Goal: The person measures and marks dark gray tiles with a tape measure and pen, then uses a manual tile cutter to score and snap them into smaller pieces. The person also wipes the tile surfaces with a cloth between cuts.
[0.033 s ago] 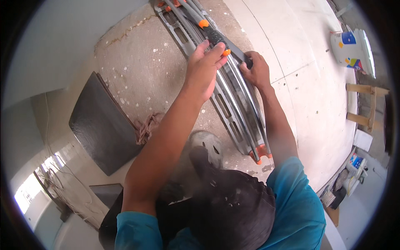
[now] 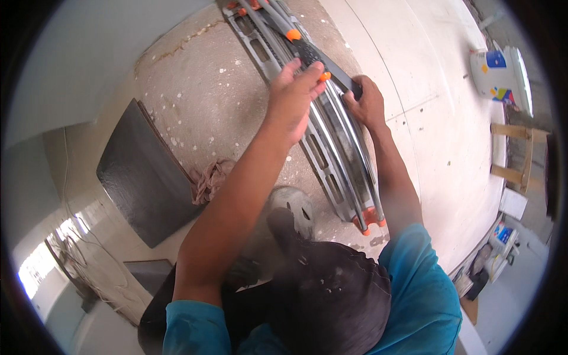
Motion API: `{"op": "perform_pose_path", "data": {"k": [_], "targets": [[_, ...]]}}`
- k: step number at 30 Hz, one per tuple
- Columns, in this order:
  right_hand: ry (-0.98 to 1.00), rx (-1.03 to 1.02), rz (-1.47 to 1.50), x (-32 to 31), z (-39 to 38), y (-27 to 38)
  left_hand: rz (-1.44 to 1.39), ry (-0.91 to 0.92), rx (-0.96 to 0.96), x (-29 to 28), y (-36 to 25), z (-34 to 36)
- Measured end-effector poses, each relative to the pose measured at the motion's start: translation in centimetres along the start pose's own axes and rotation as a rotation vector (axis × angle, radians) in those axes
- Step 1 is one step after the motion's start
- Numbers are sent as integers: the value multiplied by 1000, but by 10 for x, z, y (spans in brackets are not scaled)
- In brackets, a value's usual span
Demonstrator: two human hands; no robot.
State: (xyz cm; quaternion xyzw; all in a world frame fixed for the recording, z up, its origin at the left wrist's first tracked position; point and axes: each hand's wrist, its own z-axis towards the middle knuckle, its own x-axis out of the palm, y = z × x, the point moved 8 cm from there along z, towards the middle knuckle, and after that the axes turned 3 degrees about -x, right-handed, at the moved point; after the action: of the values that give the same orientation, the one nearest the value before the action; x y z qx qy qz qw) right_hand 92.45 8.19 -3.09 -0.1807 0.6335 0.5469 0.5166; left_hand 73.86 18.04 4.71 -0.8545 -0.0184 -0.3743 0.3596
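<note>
So there's one long, slotted grey metal cutter frame with shiny curved rails [image 2: 343,154] lying slantwise on a rough beige floor spattered with white dots [image 2: 183,106]. It's got orange plastic end pieces [image 2: 370,219], two that I count, one at each end. One textured black handle with orange trim [image 2: 309,54] sits over the frame.

Two bare hands, set apart: the left hand [image 2: 294,92] is at the handle's lower end, fingers half curled, can't tell if it's really gripping. The right hand [image 2: 368,105] is clamped on the end of one flat dark grey strip [image 2: 342,75] by the right-hand rail.

Off to the left: two smooth dark panels, one big and glossy [image 2: 145,177], one smaller [image 2: 149,274], plus one crumpled pinkish rag [image 2: 212,180]. Over right, one white plastic bucket with coloured patches [image 2: 500,74] and one wooden frame [image 2: 519,155].
</note>
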Motion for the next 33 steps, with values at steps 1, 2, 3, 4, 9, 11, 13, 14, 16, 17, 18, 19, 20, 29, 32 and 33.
{"op": "perform_pose_path", "data": {"k": [1, 2, 3, 4, 9, 11, 13, 14, 16, 17, 18, 19, 20, 29, 32, 33], "targets": [[-9, -1, 5, 1, 0, -6, 0, -11, -11, -3, 4, 3], [-24, 45, -1, -3, -6, -18, -9, -24, -28, -5, 13, 6], [-39, 91, 4, -6, -11, -27, -12, -43, -41, -6, 19, 7], [-58, 157, 24, -7, -19, -33, -4, -116, -69, -12, 23, 3], [-265, 170, -98, -24, -44, -81, 121, 4, -181, -30, 28, 0], [-231, 277, -84, -22, -47, -91, 374, 26, -189, -45, 15, -24], [-238, 277, -187, -29, -49, -100, 476, 179, -279, -62, -3, -58], [-247, 266, -238, -38, -50, -106, 571, 197, -302, -79, -22, -75], [-227, 303, -296, -37, -51, -109, 816, 155, -240, -139, -69, -118], [-239, 292, -322, -36, -52, -107, 968, 58, -173, -176, -97, -142], [-257, 278, -356, -36, -52, -107, 960, -123, -252, -231, -116, -164], [-275, 266, -388, -36, -53, -108, 1004, -343, -276, -287, -135, -192], [-267, 290, -373, -26, -53, -112, 953, -453, -196, -345, -157, -230], [-323, -102, -130, -34, -41, 74, 1291, -1351, -299, -638, -189, -485], [521, -321, 206, 65, -87, 252, 1412, -1165, -286, -702, -149, -478], [592, -589, 221, 88, -107, 309, 1420, -1120, -278, -715, -139, -483]]}}
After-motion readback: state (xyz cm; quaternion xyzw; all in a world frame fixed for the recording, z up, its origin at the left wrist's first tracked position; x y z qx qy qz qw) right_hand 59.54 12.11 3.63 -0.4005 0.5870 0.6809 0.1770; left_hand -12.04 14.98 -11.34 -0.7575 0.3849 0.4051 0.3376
